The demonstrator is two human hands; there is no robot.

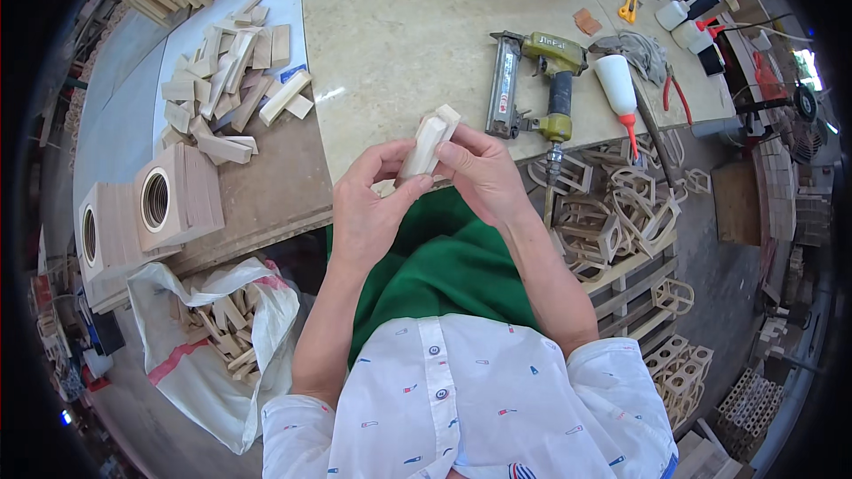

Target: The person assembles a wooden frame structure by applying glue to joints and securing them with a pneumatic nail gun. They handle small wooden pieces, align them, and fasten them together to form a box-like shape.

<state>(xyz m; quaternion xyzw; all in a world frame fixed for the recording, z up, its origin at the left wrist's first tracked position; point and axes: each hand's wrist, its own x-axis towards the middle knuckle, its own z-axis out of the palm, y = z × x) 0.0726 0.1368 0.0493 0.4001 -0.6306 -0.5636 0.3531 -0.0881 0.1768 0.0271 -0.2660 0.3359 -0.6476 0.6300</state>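
Small pale wood blocks point(426, 144), apparently two laid against each other, are held up between my two hands near the table's front edge. My left hand point(371, 200) grips their lower left end with thumb and fingers. On the upper right, my right hand point(484, 173) pinches them, its thumb pressed on the side. Part of the wood is hidden behind my fingers. To the right of my hands, a green nail gun point(557, 80) lies on the table, its hose fitting pointing toward me.
Loose wood pieces point(235, 71) are heaped at the left, beside wooden boxes with round holes point(182, 195). Below stands a white sack point(209, 390) of offcuts. A white glue bottle point(614, 82), red-handled pliers point(677, 98) and a grey cloth point(635, 55) lie right. Wooden frames point(612, 213) are piled lower right.
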